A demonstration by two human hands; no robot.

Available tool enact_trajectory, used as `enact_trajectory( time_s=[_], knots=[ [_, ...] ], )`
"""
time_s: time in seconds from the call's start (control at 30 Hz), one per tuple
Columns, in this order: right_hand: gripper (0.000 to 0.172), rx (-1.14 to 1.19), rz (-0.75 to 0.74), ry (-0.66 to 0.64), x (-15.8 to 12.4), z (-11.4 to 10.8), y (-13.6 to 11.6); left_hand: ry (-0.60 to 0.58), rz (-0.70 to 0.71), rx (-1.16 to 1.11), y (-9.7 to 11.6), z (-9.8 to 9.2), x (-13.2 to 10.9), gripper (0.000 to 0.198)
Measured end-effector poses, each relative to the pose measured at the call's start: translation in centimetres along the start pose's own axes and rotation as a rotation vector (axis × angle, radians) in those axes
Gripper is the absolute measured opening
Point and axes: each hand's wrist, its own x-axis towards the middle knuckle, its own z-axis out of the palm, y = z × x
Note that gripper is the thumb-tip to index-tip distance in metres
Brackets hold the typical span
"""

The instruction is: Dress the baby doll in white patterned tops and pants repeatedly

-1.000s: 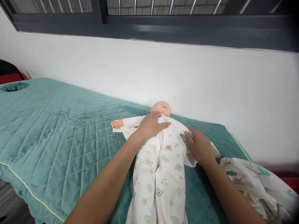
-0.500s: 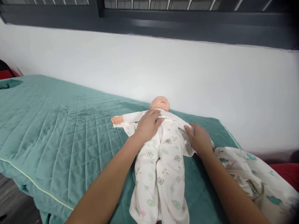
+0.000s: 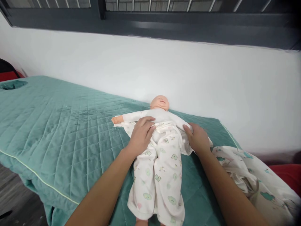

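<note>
A baby doll [image 3: 160,103] lies on its back on a teal quilted bed [image 3: 58,125], head toward the wall. It wears a white top, and a white romper with green bear prints [image 3: 162,169] covers its belly and legs. My left hand [image 3: 141,135] rests on the doll's left side, fingers curled on the romper's upper edge. My right hand [image 3: 197,138] grips the romper's edge at the doll's other side, over its arm.
A crumpled printed blanket [image 3: 254,175] lies on the bed at the right. A white wall [image 3: 211,78] runs behind the bed under a dark window frame. The bed's front edge [image 3: 35,175] drops to a dark floor at lower left.
Both hands have slid down the doll from its chest toward its belly, drawing the romper's top edge down. The doll's white top now shows at the chest.
</note>
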Motion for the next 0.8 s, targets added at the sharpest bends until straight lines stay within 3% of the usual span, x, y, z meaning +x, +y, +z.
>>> enact_trajectory(
  time_s=[0.17,0.27,0.37,0.6,0.8],
  knots=[
    [0.046,0.302,-0.156,0.141,-1.6,-0.9,-3.1,0.014,-0.030,-0.040,-0.3,0.3,0.0,0.017],
    [0.045,0.537,-0.296,0.053,-3.2,-1.6,-6.5,0.005,-0.038,-0.073,-0.8,0.5,0.1,0.019],
    [0.051,0.577,-0.410,-0.078,-4.2,-2.0,-8.8,-0.002,-0.052,-0.105,-1.2,0.7,0.1,0.023],
    [0.071,0.573,-0.344,-0.187,-4.3,-2.1,-8.9,0.047,-0.106,-0.190,-2.5,1.4,0.3,0.033],
    [0.073,0.651,-0.277,-0.196,-4.3,-2.0,-9.0,0.068,-0.125,-0.218,-3.1,1.7,0.5,0.030]
  ],
)
